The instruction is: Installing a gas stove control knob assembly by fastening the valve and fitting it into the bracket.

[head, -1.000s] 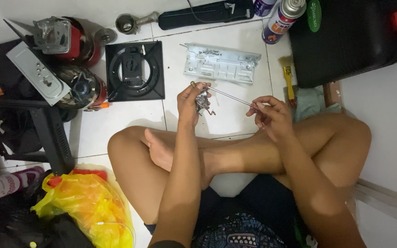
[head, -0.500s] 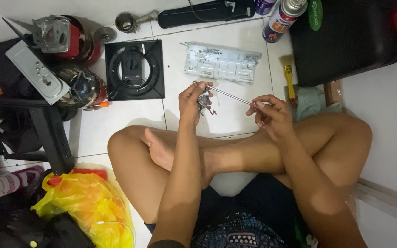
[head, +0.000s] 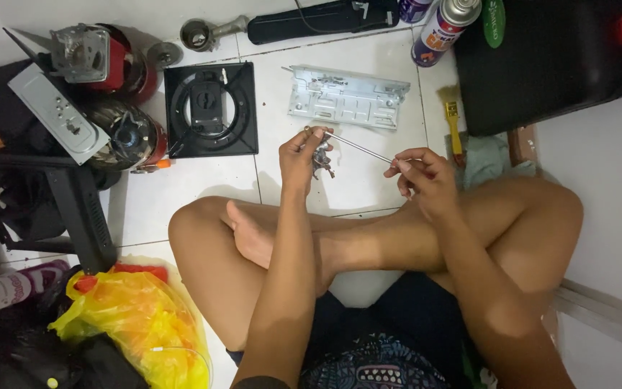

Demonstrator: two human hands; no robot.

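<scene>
The left hand (head: 302,155) pinches a small grey metal valve fitting (head: 321,153); the right hand's (head: 422,176) fingers grip a thin metal rod (head: 359,146) joined to it; the black square burner plate (head: 211,109) and grey metal bracket (head: 347,96) lie apart on the floor, so the work looks mid-way.

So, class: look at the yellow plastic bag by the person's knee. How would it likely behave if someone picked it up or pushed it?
The yellow plastic bag looks crumpled and thin, so it would probably be floppy, sagging rather than keeping its shape. It bulges over hidden contents, so it may be heavier than it seems. Pushed across the smooth tiled floor, it would likely slide and deform, not roll.
</scene>
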